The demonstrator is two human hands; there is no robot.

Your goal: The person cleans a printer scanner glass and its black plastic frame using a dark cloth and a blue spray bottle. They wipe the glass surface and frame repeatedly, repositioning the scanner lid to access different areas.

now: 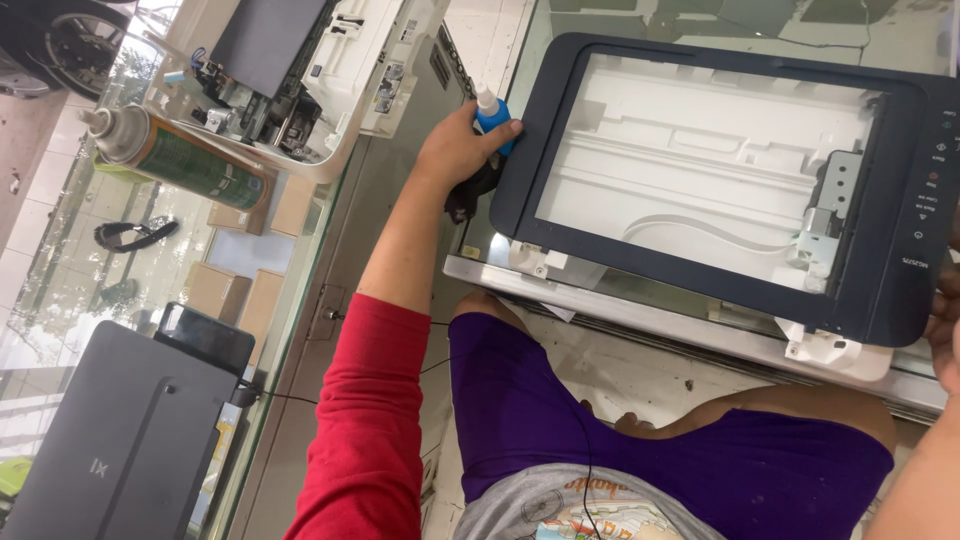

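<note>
Left hand [462, 143]: clenched around small blue bottle with white nozzle [490, 110], nozzle upward, at dark-framed flatbed scanner unit's [720, 170] left edge.
Left arm: extended, red sleeve.
Right hand [943, 325]: at scanner's right edge; grip unclear.

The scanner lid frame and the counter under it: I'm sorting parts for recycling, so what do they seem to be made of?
The scanner lid frame looks like moulded plastic: matte dark navy border, white ribbed interior. The counter appears to be clear glass, since boxes show through it, with what looks like a brushed metal edge strip.
</note>
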